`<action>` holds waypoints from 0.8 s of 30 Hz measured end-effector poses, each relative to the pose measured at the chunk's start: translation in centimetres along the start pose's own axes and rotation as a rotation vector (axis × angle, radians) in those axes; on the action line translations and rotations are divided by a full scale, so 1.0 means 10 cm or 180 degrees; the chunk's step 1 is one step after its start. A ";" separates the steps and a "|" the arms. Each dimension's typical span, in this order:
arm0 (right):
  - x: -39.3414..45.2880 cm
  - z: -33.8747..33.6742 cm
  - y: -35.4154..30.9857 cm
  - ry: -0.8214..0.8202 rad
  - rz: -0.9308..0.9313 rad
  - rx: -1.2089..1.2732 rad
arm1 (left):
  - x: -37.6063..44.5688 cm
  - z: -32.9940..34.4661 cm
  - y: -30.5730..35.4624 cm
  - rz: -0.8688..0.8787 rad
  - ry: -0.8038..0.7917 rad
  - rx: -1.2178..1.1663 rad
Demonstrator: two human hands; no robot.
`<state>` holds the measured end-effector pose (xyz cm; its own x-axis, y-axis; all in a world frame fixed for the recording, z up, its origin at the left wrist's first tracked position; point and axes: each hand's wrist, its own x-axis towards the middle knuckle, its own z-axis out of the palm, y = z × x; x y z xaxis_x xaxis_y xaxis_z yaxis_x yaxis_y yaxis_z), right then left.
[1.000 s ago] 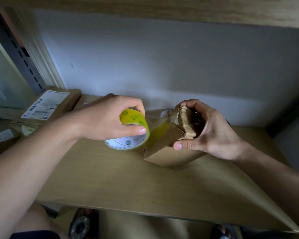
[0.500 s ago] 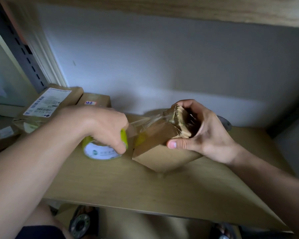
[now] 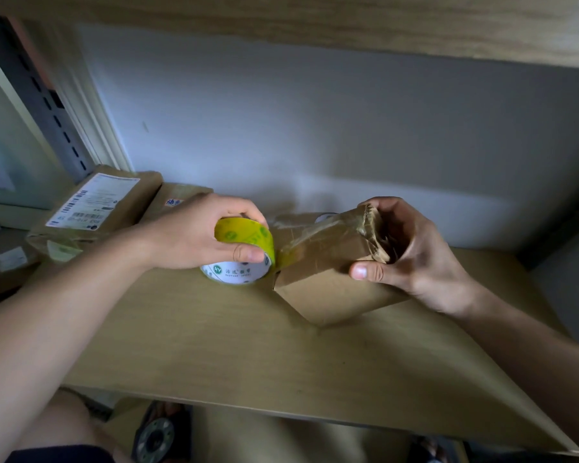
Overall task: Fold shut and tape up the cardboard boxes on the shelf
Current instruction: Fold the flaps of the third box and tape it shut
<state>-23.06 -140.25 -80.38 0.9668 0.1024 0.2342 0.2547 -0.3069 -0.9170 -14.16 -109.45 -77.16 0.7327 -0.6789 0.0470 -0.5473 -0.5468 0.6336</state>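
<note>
The right hand (image 3: 411,252) wraps round the far end of a small brown cardboard box (image 3: 328,262), thumb pressed flat on the near face and the other fingers curled over the crumpled, ragged end flaps, so the box is firmly held and tipped up on one lower corner on the pale wooden shelf board (image 3: 248,355). The left hand (image 3: 194,235) grips a roll of clear packing tape with a yellow-green inner core and a white printed side label (image 3: 244,252), thumb on the near rim and fingers over the top; the roll sits just beside the box's left end, and a glossy strip of tape runs from it across the box's top face toward the right hand.

The box looks light, judging by how easily one hand props it on a corner, and its thin card is probably soft enough to dent under a hard squeeze, especially at the torn end. The better hold seems to be across the flat faces near an edge, where the card is stiffest. The taped face will be slick, so fingers belong on bare card. The roll is rigid and easy to hold by its rims; the sticky free strip is the part likely to twist or fold on itself.

Two more brown cardboard parcels, one with a white barcode label (image 3: 94,208), lie at the shelf's back left corner
</note>
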 end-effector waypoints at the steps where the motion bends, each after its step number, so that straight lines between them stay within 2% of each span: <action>1: 0.00 0.00 0.03 -0.0048 0.0036 0.0013 | 0.00 0.00 0.00 0.0013 0.0047 0.0019; 8: -0.03 -0.17 0.20 -0.0450 0.0273 -0.0071 | 0.05 0.11 0.08 0.0141 0.0482 0.0259; 13: -0.04 -0.29 0.26 -0.0654 0.0464 -0.0280 | 0.11 0.18 0.19 0.0134 0.0540 0.0382; 17: -0.05 -0.34 0.19 -0.0784 0.0468 -0.0892 | 0.15 0.21 0.23 0.0098 0.0531 0.0475; 19: -0.05 -0.33 0.09 -0.0641 0.0374 -0.1239 | 0.16 0.22 0.25 0.0089 0.0530 0.0491; 22: 0.00 -0.20 -0.10 -0.0488 -0.0094 -0.2196 | 0.18 0.24 0.31 0.0112 0.0533 0.0537; 24: 0.04 -0.04 -0.17 -0.0678 -0.0440 -0.2898 | 0.20 0.26 0.37 0.0141 0.0555 0.0590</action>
<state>-23.06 -140.09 -78.55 0.9252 0.3362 0.1758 0.3730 -0.8907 -0.2597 -15.73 -114.08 -76.72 0.7563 -0.6182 0.2140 -0.6333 -0.6099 0.4764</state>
